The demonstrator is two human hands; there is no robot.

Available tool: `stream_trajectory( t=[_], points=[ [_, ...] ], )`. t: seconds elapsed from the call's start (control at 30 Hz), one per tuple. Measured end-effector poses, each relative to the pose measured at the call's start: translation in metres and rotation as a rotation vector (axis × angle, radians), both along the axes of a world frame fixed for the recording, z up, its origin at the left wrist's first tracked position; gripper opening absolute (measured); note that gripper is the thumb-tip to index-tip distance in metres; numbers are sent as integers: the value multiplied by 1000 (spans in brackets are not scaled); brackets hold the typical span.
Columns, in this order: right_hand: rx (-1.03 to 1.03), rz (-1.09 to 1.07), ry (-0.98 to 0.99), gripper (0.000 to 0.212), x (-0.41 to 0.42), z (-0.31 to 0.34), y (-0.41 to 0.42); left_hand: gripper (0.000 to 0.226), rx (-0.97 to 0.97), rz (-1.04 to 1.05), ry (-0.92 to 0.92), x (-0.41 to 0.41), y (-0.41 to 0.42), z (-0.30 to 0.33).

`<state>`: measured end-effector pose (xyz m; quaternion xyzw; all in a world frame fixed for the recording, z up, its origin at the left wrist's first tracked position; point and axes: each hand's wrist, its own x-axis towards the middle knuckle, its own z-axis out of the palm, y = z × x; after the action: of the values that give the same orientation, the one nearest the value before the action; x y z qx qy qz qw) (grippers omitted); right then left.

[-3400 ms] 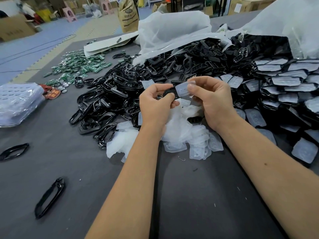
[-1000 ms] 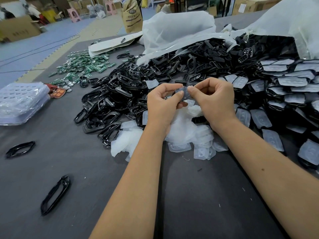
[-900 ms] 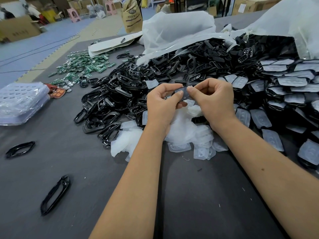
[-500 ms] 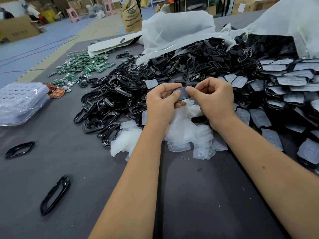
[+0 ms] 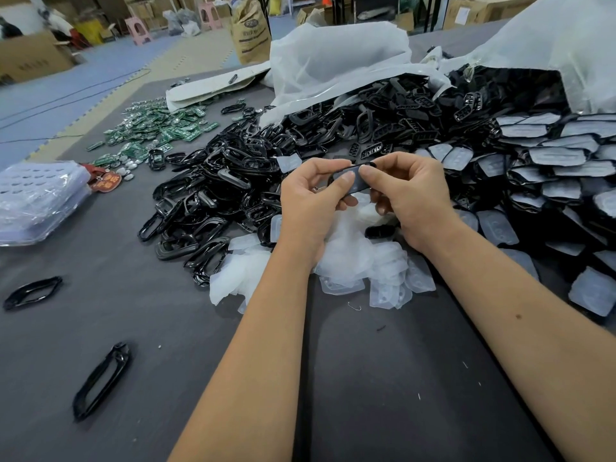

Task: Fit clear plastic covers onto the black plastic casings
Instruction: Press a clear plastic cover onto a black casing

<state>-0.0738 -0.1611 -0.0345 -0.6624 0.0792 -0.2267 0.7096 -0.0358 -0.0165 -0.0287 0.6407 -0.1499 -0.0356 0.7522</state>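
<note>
Both hands hold one black casing point(image 5: 357, 182) with a clear cover lying in it, raised above the table's middle. My left hand point(image 5: 310, 201) pinches its left end, thumb on top. My right hand point(image 5: 408, 195) pinches its right end, thumb pressing the cover. Under the hands lies a heap of loose clear covers point(image 5: 353, 261). A big pile of bare black casings point(image 5: 233, 181) spreads to the left and behind. Rows of casings with covers fitted point(image 5: 553, 168) lie on the right.
Green circuit boards point(image 5: 156, 131) lie scattered at the far left. A clear blister tray stack point(image 5: 36, 198) sits at the left edge. Two single black frames point(image 5: 101, 381) point(image 5: 31, 292) lie on the grey table near me. White plastic bags point(image 5: 333, 61) stand behind the piles.
The clear cover, held beside the casing 3.4 s ago, now lies pressed into it. Since a second ago the hands have stayed put, thumbs shifting slightly on the cover.
</note>
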Motion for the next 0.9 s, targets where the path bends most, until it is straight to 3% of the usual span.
stream_trajectory(
  t=[0.37,0.53,0.9],
  points=[
    [-171,-72,23,16,3,-3,8,17,12,88,0,4,-3,-4],
    [-272,-82,-17,16,3,-5,9,17,6,32,-15,3,-3,-3],
    [-195,-22,13,13,5,-6,7,17,-8,35,16,6,-1,-6]
  ],
)
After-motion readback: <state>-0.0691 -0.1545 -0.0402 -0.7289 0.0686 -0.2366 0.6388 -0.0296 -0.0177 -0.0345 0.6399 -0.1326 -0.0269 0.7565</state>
